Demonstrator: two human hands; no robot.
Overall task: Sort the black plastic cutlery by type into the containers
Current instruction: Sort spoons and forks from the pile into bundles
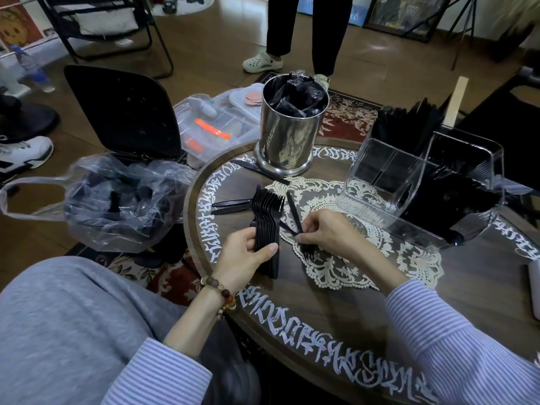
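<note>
The left hand (245, 255) grips a nested stack of black forks (267, 226) by the handles, fingers and thumb curled round them, tines pointing to the far side above the round wooden table (292, 293). Just right of it the right hand (327, 232) pinches a single black fork (306, 249) on the lace doily (336, 267), its tines toward the near edge, with another black piece (293, 210) slanting up beside the fingers. Two black knives (230, 206) lie left of the stack, one more (248, 166) by the steel canister (287, 127) at the far side. On the right, a clear compartmented holder (415, 182) lies tipped, black cutlery filling its right part. A clear plastic bag (117, 200) sits off the table's left edge
</note>
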